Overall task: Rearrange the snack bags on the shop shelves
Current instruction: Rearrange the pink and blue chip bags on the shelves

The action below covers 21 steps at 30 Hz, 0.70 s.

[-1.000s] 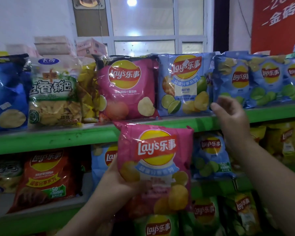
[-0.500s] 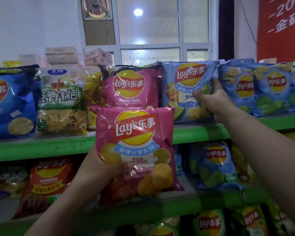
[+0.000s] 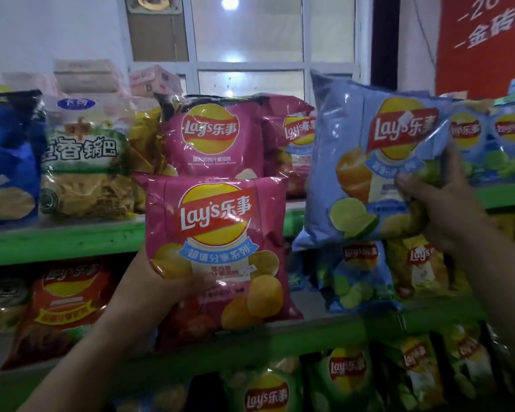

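Gripping pink bag (image 3: 217, 248) low, left hand (image 3: 158, 295) curled round it | right hand (image 3: 446, 209) pinches blue bag (image 3: 369, 173) | light, puffy, slippery — crushable — hold edges

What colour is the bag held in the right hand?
The bag is light blue; head view.

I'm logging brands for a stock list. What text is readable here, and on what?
"Lay's乐事" and "超值分享系列": pink bag in left hand.
"Lay's乐事": blue bag in right hand.
"Lay's乐事": shelved pink bag; small print blurred.
"香锅巴": green-white bag.
"金砖": red banner, cut off.
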Available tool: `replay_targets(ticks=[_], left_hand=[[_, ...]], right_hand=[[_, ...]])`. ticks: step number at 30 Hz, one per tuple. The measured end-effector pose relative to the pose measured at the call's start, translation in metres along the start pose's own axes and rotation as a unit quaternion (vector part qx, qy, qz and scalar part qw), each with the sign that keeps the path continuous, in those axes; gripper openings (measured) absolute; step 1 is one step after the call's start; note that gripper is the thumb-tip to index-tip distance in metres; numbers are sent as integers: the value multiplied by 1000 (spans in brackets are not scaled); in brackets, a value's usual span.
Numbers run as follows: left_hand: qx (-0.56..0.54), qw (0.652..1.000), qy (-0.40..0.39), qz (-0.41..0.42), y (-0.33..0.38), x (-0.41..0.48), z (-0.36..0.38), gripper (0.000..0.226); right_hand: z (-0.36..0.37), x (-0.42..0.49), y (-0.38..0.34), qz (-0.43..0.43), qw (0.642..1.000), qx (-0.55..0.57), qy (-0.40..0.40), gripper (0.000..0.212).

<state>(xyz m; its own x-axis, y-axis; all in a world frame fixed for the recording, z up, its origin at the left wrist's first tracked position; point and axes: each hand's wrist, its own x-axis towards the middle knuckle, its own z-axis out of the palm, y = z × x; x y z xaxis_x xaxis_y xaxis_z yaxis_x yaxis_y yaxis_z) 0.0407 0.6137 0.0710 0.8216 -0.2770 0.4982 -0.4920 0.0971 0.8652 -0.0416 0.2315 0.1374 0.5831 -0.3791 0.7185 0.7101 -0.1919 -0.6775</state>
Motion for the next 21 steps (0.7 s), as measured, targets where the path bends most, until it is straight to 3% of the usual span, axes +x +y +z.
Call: replay_targets(ticks=[5, 11, 16, 19, 21], left_hand=[[-2, 1000, -1, 18, -3, -5, -6, 78], [-2, 999, 42, 27, 11, -8, -5, 71], [30, 998, 50, 15, 11, -8, -12, 80], [55, 997, 51, 17, 14, -7, -17, 82], [45, 998, 42, 18, 17, -5, -16, 81]], right_hand=[[-28, -80, 51, 131, 990, -13, -53, 66], [-11, -129, 109, 301, 950, -19, -85, 86], [21, -101, 129, 313, 947, -44, -59, 103], [35, -77, 134, 289, 957, -12, -34, 101], [46, -69, 137, 247, 969, -22, -18, 87]])
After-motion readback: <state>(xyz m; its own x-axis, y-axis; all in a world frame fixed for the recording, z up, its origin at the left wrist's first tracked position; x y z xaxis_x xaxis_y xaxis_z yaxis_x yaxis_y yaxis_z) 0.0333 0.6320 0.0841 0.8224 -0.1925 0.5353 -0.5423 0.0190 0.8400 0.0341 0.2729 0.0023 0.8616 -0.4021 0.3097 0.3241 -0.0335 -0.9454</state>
